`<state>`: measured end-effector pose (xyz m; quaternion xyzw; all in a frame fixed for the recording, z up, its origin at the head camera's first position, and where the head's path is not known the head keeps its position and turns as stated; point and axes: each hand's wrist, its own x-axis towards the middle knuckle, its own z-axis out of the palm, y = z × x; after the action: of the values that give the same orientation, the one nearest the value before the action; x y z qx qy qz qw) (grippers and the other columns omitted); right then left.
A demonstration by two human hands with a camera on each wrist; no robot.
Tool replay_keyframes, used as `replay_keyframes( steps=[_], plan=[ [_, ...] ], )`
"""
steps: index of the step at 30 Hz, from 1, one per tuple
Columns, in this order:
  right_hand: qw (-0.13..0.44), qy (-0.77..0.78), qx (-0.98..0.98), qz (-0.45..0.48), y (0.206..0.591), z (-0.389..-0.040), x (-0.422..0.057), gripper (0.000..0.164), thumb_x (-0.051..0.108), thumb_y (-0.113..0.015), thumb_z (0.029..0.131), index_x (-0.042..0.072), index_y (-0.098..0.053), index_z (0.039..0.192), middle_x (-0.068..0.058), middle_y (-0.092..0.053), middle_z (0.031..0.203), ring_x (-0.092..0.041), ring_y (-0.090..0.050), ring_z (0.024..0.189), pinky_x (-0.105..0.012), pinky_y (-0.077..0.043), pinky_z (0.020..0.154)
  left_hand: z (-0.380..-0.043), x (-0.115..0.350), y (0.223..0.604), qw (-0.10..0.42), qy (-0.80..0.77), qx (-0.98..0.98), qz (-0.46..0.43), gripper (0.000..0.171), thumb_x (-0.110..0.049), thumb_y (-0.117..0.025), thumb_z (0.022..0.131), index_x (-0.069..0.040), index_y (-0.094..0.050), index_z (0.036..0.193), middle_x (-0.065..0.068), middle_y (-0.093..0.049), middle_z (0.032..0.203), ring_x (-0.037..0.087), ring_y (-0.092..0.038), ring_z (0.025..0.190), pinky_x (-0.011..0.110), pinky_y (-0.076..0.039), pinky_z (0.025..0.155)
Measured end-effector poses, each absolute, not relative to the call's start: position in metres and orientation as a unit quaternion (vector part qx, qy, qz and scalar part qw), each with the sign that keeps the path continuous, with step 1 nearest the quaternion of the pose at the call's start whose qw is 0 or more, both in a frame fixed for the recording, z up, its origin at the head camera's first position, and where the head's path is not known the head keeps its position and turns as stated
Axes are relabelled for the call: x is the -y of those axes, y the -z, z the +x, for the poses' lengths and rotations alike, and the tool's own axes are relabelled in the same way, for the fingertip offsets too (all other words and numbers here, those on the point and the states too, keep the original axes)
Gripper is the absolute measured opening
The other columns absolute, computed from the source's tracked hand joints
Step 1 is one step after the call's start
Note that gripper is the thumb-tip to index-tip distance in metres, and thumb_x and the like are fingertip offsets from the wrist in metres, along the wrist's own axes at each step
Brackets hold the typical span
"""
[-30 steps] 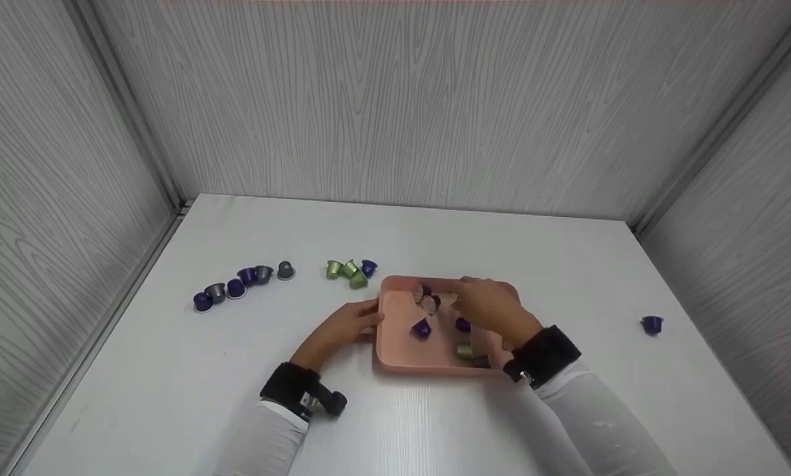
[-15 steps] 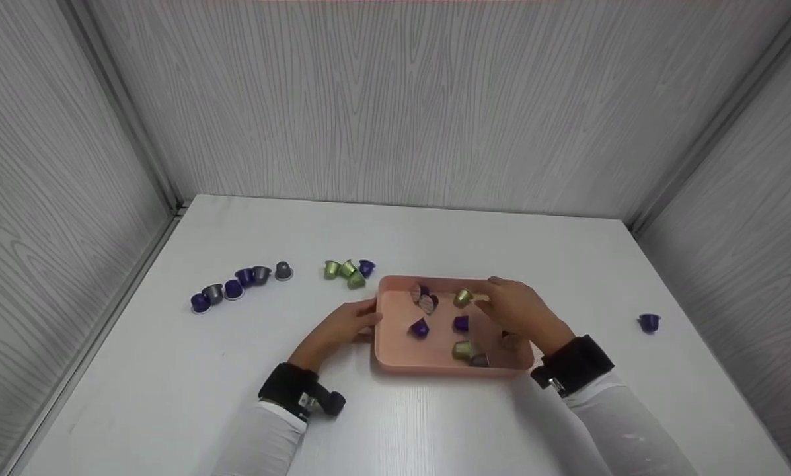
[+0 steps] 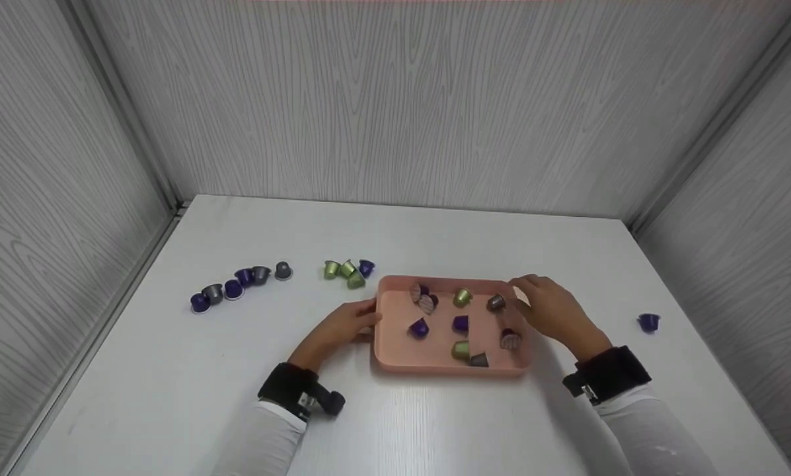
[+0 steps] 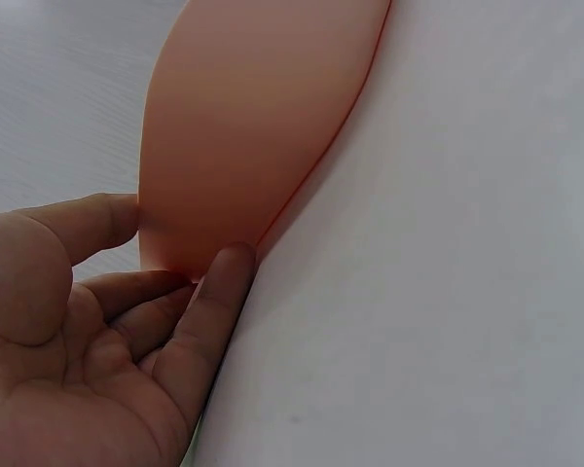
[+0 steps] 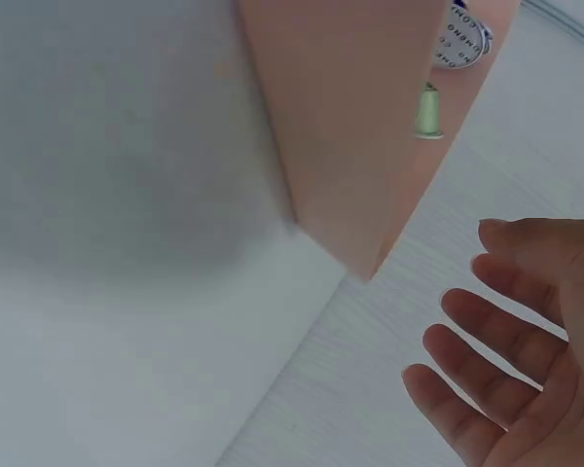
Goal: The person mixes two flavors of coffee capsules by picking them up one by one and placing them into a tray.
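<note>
A shallow pink tray point(image 3: 395, 354) lies on the white table, with several coffee capsules spread inside. Among these are a green capsule point(image 3: 462, 297), a grey capsule point(image 3: 495, 303) and a purple capsule point(image 3: 419, 328). My left hand point(image 3: 341, 325) holds the tray's left side; the left wrist view shows its thumb at one edge and its fingers at the corner and underside. Beside the tray's right end is my right hand point(image 3: 555, 314), fingers loosely bent and holding nothing. In the right wrist view that hand point(image 5: 526, 341) is apart from the tray wall.
Left of the tray runs a row of purple and grey capsules point(image 3: 234, 289). Several green capsules point(image 3: 348, 268) and a purple one point(image 3: 367, 267) cluster behind the tray's left corner. A lone purple capsule point(image 3: 649, 322) sits far right. Grey panels point(image 3: 395, 106) wall the table.
My right hand has moved right, from over the tray to its right end. A green and a grey capsule show in the tray where the hand was. My left hand stays put.
</note>
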<state>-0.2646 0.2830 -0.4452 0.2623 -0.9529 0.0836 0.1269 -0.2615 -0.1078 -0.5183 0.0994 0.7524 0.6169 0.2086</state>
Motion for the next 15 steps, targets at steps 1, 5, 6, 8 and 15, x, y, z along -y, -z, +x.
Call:
replay_keyframes(
  steps=[1, 5, 6, 8, 15],
  plan=[
    [0.130, -0.079, 0.954, 0.257, 0.446, -0.265, -0.288, 0.036, 0.011, -0.070, 0.091, 0.000, -0.062, 0.124, -0.019, -0.064, 0.115, -0.038, -0.061, 0.105, -0.051, -0.053, 0.085, -0.262, 0.108, 0.519, 0.208, -0.617, -0.752, 0.101, 0.052, -0.018, -0.051, 0.103, -0.002, -0.036, 0.150, 0.019, -0.051, 0.141, 0.030, -0.060, 0.114, 0.036, -0.054, 0.091],
    [0.129, -0.066, 0.963, 0.229, 0.451, -0.266, -0.308, 0.042, 0.011, -0.069, 0.091, 0.000, -0.056, 0.130, -0.023, -0.060, 0.120, -0.041, -0.057, 0.111, -0.055, -0.051, 0.087, -0.263, 0.108, 0.520, 0.199, -0.609, -0.760, 0.108, 0.053, -0.019, -0.052, 0.102, -0.001, -0.036, 0.149, 0.020, -0.050, 0.142, 0.032, -0.060, 0.114, 0.037, -0.054, 0.092],
    [0.128, -0.066, 0.964, 0.222, 0.452, -0.266, -0.313, 0.043, 0.011, -0.068, 0.091, 0.000, -0.055, 0.131, -0.024, -0.059, 0.121, -0.042, -0.056, 0.112, -0.056, -0.050, 0.087, -0.263, 0.108, 0.521, 0.196, -0.607, -0.762, 0.110, 0.053, -0.019, -0.053, 0.102, -0.001, -0.037, 0.149, 0.020, -0.049, 0.142, 0.032, -0.060, 0.114, 0.038, -0.054, 0.092],
    [0.128, -0.064, 0.967, 0.210, 0.453, -0.267, -0.322, 0.045, 0.011, -0.068, 0.091, -0.001, -0.054, 0.132, -0.025, -0.058, 0.123, -0.043, -0.054, 0.114, -0.057, -0.049, 0.089, -0.264, 0.108, 0.521, 0.194, -0.606, -0.763, 0.112, 0.053, -0.019, -0.053, 0.102, 0.000, -0.036, 0.149, 0.020, -0.049, 0.143, 0.032, -0.060, 0.115, 0.038, -0.053, 0.092],
    [0.127, -0.062, 0.973, 0.182, 0.456, -0.266, -0.351, 0.049, 0.013, -0.067, 0.092, -0.003, -0.049, 0.136, -0.029, -0.053, 0.128, -0.047, -0.049, 0.118, -0.061, -0.044, 0.095, -0.262, 0.107, 0.519, 0.200, -0.615, -0.754, 0.113, 0.053, -0.017, -0.051, 0.103, 0.001, -0.035, 0.149, 0.021, -0.049, 0.142, 0.033, -0.059, 0.115, 0.037, -0.053, 0.092]
  ],
)
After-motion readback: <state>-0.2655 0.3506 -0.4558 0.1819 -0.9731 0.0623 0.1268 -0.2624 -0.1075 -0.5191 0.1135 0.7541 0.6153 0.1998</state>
